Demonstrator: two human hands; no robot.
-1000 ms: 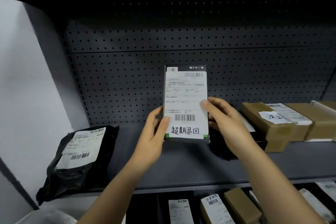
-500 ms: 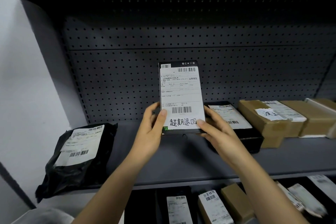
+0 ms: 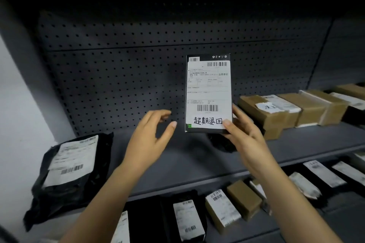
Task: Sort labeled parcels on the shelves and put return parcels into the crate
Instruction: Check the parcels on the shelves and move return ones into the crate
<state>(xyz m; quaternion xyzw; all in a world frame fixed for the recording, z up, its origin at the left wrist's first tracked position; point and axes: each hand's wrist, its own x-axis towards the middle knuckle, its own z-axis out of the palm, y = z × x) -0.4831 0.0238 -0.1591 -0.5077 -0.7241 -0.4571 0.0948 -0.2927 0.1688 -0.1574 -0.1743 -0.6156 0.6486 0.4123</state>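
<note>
One black bag (image 3: 65,173) with a white label lies at 8 o'clock. The left hand (image 3: 150,140) is loose and holds nothing. One black box (image 3: 208,92) stands up in the air near the middle. Its label says 超期退回. The right hand (image 3: 245,140) grips it. At least three brown boxes (image 3: 276,110) sit at 3 o'clock.

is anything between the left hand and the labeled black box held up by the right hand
Nothing visible. The left hand is open beside the black box, with only air between them; the right hand holds its lower right corner.
</note>
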